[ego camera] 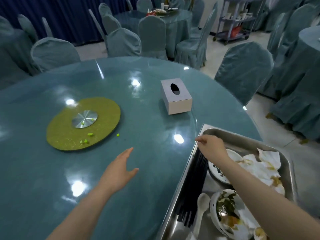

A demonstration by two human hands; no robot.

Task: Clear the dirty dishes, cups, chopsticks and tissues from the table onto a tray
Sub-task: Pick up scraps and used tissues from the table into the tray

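Observation:
A steel tray (287, 163) sits at the table's right edge. It holds a bundle of black chopsticks (192, 193) along its left wall, a white plate (218, 172), stained tissues (263, 168), a dirty bowl (225, 210) and a white spoon (200, 210). My right hand (211, 146) is over the far end of the chopsticks, fingers curled down at their tips; whether it grips them is unclear. My left hand (121, 168) hovers open above the glass table (52, 170), fingers straight, holding nothing.
A white tissue box (176, 97) stands on the table beyond the tray. A green round mat with a metal hub (84, 118) and small green scraps (90, 134) lies at centre left. Covered chairs (242, 70) ring the table; a cart (237, 19) stands far right.

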